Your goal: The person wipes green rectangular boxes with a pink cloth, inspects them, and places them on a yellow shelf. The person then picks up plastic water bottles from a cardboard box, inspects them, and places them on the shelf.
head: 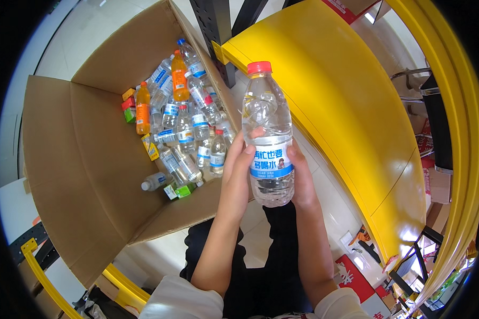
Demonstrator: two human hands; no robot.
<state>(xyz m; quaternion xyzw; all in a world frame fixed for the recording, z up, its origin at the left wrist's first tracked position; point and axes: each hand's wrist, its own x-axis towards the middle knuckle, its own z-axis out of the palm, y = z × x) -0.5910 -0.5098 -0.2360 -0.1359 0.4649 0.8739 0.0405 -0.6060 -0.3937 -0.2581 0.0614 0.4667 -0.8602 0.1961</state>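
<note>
Both my hands hold up a clear plastic water bottle [267,119] with a red cap and a blue-and-white label that bears writing. It stands nearly upright, cap away from me. My left hand [239,163] grips its left side, the thumb on the label's edge. From the right, my right hand [301,175] presses its thumb against the label; its other fingers are mostly hidden behind the bottle. To the left is a large open cardboard box [99,119] with several bottles and small drink cartons in it. Among them are an orange drink bottle [143,111] and another orange drink bottle [179,77].
A yellow metal shelf [335,91] curves along the right, joined to a black perforated post [213,32]. Beyond it stands a black chair [437,115]. A red box [353,275] lies on the tiled floor at lower right. Yellow rails [48,271] show at lower left.
</note>
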